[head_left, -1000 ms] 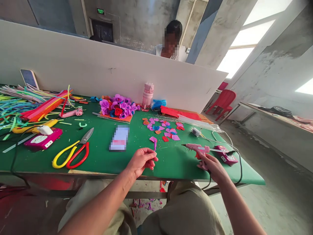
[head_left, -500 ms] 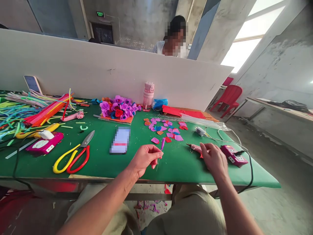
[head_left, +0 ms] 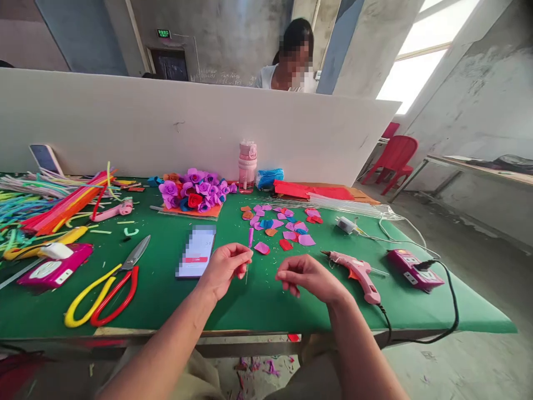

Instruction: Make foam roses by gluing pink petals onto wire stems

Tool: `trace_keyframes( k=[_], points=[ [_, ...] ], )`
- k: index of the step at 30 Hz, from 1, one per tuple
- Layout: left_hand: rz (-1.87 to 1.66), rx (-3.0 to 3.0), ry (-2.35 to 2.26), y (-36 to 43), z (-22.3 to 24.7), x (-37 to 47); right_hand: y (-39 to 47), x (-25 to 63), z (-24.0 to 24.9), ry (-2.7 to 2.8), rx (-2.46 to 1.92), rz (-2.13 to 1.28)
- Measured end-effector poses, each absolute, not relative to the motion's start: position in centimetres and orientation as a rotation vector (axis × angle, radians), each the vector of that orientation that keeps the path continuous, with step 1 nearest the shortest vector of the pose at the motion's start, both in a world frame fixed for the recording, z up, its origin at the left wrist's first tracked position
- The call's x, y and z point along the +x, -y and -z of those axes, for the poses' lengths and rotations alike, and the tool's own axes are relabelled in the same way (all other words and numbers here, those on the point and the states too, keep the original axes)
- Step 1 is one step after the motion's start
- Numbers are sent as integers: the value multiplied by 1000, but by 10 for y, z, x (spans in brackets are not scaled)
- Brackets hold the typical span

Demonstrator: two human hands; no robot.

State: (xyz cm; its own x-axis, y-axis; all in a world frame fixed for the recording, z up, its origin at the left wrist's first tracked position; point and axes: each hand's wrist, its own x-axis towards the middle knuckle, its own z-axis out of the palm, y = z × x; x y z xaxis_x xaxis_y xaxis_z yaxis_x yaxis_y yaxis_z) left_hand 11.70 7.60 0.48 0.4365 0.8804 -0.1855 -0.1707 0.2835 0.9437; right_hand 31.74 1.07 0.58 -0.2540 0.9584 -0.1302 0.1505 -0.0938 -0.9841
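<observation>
Between the thumb and fingers of my left hand [head_left: 227, 268] is a thin wire stem, topped by a small rolled purple piece [head_left: 250, 238]. My right hand [head_left: 310, 276] hovers over the green table to the right of it, fingers curled and a little apart, holding nothing that I can see. A pink glue gun [head_left: 353, 269] lies on its side just right of my right hand. Loose petals [head_left: 287, 244] in purple, red, blue and orange are scattered beyond my hands.
Scissors [head_left: 120, 286], a phone [head_left: 197, 253] and purple power blocks [head_left: 414, 269] lie on the green table [head_left: 158, 300]. Farther back are a flower bunch [head_left: 197, 190], a pink bottle [head_left: 247, 166] and pipe cleaners [head_left: 66, 203]. A person [head_left: 287, 61] sits behind the white partition [head_left: 200, 122].
My right hand has let go of the glue gun and moved left, toward my left hand. My left hand still pinches the stem. The view has shifted slightly.
</observation>
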Motion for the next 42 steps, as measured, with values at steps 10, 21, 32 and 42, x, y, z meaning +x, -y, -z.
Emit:
trace_keyframes(
  k=[10, 21, 32, 42],
  points=[
    [-811, 964, -857, -69, -4, 122, -38, 285, 18, 1123, -1378, -746],
    [-714, 925, -738, -63, 0, 123, -37, 262, 23, 728, -770, -1509],
    [-665, 896, -703, -58, -7, 126, -32, 267, 20, 763, -736, -1527],
    [-663, 866, -704, -57, -2, 129, -32, 267, 20, 781, -709, -1555]
  ],
)
